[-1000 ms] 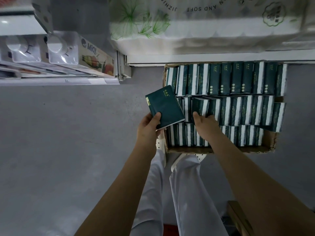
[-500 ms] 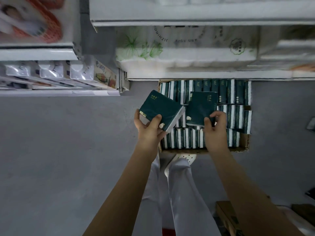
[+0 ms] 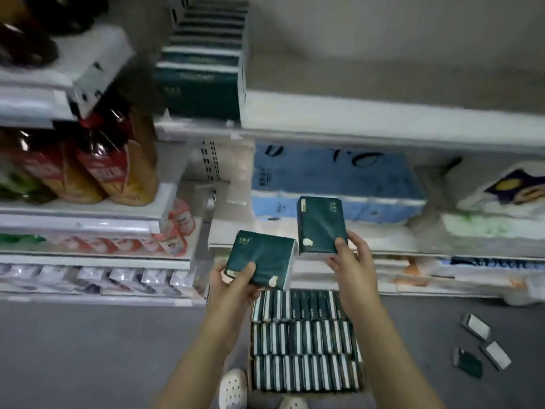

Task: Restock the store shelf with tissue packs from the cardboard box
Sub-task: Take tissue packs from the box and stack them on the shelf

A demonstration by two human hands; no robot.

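My left hand grips one dark green tissue pack by its near edge, thumb curled over the top face. The pack lies nearly flat above the far end of the cardboard box. My right hand pinches a second pack at its lower right corner, thumb on the front, and holds it upright and a little higher, in front of the blue tissue bundles. The two packs are just beside each other (whether they touch I cannot tell). The box sits on the floor below them, holding three rows of packs on edge. On the upper shelf a stack of matching green packs sits at the left. Loose packs lie on the floor well right of the box.
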